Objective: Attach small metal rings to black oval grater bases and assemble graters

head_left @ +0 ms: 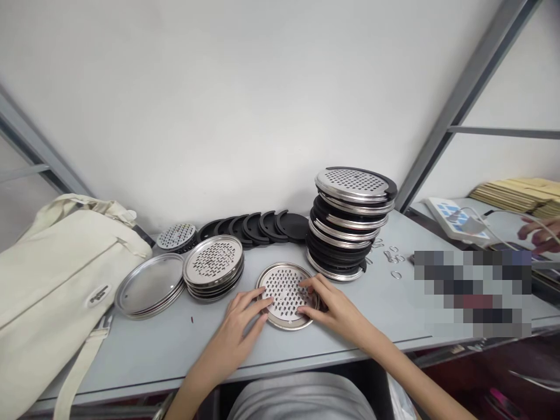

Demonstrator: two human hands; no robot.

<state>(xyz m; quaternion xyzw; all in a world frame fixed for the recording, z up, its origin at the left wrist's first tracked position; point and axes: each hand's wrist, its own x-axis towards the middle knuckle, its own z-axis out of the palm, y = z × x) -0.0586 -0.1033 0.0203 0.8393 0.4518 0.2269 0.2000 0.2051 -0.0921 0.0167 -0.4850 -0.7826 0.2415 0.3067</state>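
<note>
A round perforated grater plate [285, 291] lies inside a wider round metal lid [286, 325] on the table in front of me. My left hand [245, 318] rests at its left side, fingers stretched out and fingertips touching the plate's edge. From the right, my right hand [333, 304] reaches over the lid's rim, with thumb and forefinger spread apart on the plate. Its other fingers are partly hidden. Left of my hands stand a stack of lids topped by a grater plate [214, 259] and a stack of plain metal lids [151, 283].
A tall stack of metal lids and black rings [352, 227] rises behind my right hand. Black crescent-cut discs [258, 227] lean along the wall. Small metal rings [396, 275] lie at right. A cream bag [65, 280] fills the left. Another person's hand [542, 233] shows far right.
</note>
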